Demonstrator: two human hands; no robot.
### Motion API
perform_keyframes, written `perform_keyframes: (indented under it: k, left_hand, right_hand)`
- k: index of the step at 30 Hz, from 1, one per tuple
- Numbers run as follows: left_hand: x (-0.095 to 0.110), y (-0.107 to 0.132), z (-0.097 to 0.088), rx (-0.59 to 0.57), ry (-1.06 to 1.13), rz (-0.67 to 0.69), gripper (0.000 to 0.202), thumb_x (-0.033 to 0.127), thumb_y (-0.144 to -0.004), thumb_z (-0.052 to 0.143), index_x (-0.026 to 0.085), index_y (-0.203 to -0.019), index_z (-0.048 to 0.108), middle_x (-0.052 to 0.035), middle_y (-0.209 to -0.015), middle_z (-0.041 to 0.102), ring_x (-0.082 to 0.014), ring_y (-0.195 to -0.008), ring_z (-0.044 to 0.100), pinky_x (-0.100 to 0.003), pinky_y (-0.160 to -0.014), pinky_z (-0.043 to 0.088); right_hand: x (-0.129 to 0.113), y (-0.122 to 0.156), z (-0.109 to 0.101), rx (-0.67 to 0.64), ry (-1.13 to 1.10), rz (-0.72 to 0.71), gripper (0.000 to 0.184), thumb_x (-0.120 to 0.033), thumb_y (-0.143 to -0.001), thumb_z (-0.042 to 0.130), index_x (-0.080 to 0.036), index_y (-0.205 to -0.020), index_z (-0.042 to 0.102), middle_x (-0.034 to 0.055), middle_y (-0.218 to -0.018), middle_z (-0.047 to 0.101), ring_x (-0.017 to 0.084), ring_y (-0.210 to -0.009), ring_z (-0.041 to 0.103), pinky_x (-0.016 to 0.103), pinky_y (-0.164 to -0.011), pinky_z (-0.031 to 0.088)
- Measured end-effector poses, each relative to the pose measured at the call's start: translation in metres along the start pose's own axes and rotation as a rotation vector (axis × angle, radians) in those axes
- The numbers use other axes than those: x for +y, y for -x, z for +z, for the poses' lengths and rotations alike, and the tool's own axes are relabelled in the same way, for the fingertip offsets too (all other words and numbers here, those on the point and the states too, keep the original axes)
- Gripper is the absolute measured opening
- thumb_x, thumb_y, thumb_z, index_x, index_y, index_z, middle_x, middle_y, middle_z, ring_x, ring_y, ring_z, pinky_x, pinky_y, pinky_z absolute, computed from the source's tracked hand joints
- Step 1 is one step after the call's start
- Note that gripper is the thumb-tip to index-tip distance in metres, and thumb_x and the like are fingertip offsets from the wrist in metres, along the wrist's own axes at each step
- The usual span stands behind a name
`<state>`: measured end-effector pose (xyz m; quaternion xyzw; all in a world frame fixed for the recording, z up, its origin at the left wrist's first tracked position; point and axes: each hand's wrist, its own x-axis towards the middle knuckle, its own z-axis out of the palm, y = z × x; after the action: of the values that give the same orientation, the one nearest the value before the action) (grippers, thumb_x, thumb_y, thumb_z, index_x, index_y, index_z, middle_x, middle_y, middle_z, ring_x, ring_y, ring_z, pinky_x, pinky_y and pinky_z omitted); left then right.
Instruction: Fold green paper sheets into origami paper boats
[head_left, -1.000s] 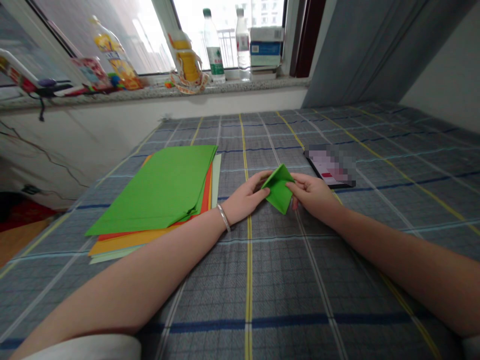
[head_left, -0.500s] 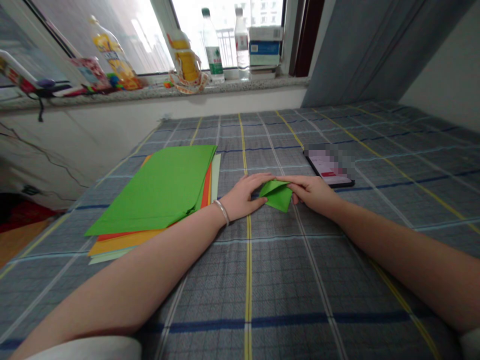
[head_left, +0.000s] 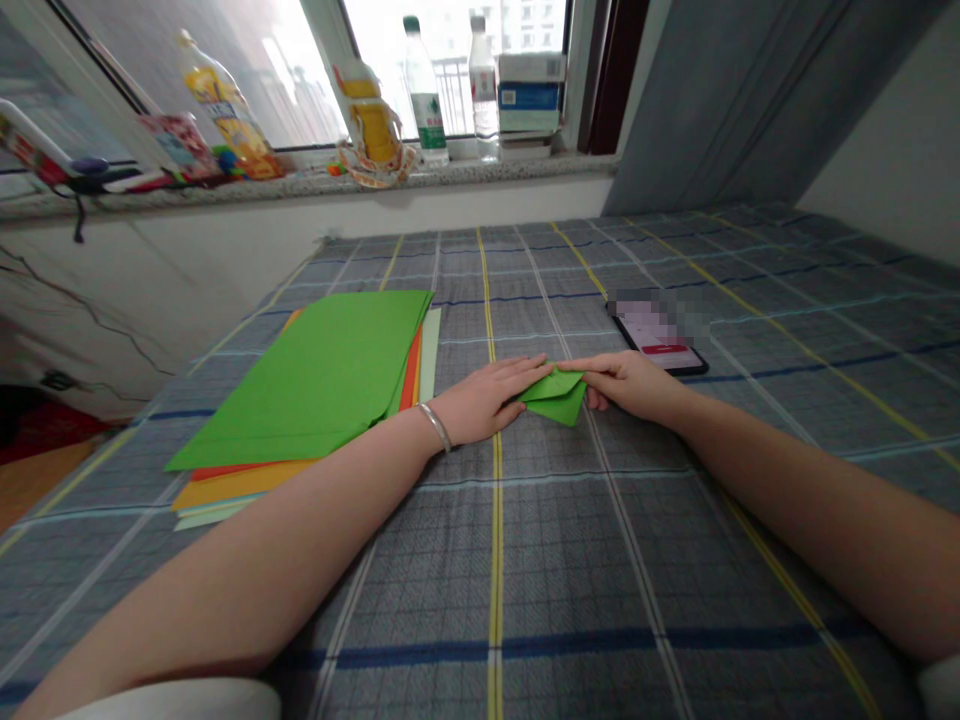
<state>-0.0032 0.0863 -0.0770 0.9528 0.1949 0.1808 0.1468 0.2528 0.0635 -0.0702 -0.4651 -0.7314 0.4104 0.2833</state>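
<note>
A small folded piece of green paper (head_left: pixel 559 405) lies on the checked cloth between my hands, its upper flap standing slightly off the layer beneath. My left hand (head_left: pixel 491 398), with a silver bangle at the wrist, holds the paper's left end, thumb at the near side and straight fingers along the top edge. On the other side, my right hand (head_left: pixel 626 385) pinches the right end, its index finger stretched along the upper edge towards the left fingertips. The fingertips of the right hand partly hide that corner.
Left of my hands lies a stack of coloured paper (head_left: pixel 307 380), green on top with orange and pale sheets below. Beyond my right hand is a phone (head_left: pixel 660 345). Several bottles and boxes (head_left: pixel 529 105) line the windowsill (head_left: pixel 450 178) past the checked cloth (head_left: pixel 420 600).
The raised upper flap of the green paper has come down flatter. My left hand has shifted slightly left, its fingers straighter; the right hand has barely moved.
</note>
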Motion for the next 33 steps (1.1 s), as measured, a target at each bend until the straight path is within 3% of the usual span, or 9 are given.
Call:
perform_keyframes:
  k: [10,16,20,25,33]
  left_hand:
    - [0.006,0.001,-0.002,-0.012,-0.048,-0.001,0.063,0.008,-0.082,0.045,0.018,-0.144,0.037,-0.0142,-0.15,0.04,-0.0255,-0.138,0.039,-0.051,-0.114,0.031]
    - [0.013,0.0,-0.005,-0.092,-0.152,-0.021,0.065,0.005,-0.079,0.042,0.013,-0.144,0.038,-0.0141,-0.152,0.037,-0.0271,-0.139,0.036,-0.049,-0.116,0.029]
    - [0.015,0.0,-0.007,-0.137,-0.177,-0.042,0.067,0.006,-0.079,0.042,0.012,-0.145,0.036,-0.0137,-0.153,0.035,-0.0281,-0.141,0.034,-0.049,-0.117,0.027]
    - [0.015,0.0,-0.007,-0.18,-0.182,-0.053,0.073,0.006,-0.076,0.044,0.013,-0.148,0.032,-0.0122,-0.155,0.031,-0.0296,-0.143,0.028,-0.05,-0.118,0.023]
    - [0.02,0.0,-0.01,-0.237,-0.239,-0.071,0.068,0.008,-0.079,0.042,0.012,-0.146,0.034,-0.0116,-0.156,0.029,-0.0287,-0.145,0.024,-0.051,-0.118,0.023]
  right_hand:
    - [0.006,0.001,-0.007,-0.051,0.0,-0.015,0.038,-0.029,-0.084,0.056,-0.021,-0.118,0.07,-0.0006,-0.06,0.065,0.012,-0.056,0.06,0.025,-0.056,0.049]
    - [-0.001,0.002,-0.004,-0.014,-0.02,0.063,0.035,-0.041,-0.081,0.062,-0.017,-0.101,0.076,0.0029,-0.066,0.068,0.013,-0.058,0.06,0.027,-0.058,0.049]
    - [-0.002,0.001,-0.001,0.001,-0.007,0.119,0.04,-0.042,-0.076,0.067,-0.018,-0.107,0.074,0.0012,-0.064,0.065,0.012,-0.056,0.055,0.027,-0.054,0.043]
    - [-0.001,0.002,0.001,0.015,0.223,-0.004,0.043,-0.047,-0.076,0.067,-0.022,-0.109,0.074,-0.0038,-0.056,0.051,0.011,-0.051,0.041,0.026,-0.049,0.031]
    - [-0.007,0.002,0.004,-0.002,0.531,-0.162,0.047,-0.048,-0.078,0.069,-0.027,-0.119,0.069,0.0037,-0.085,0.061,0.016,-0.071,0.053,0.029,-0.066,0.04]
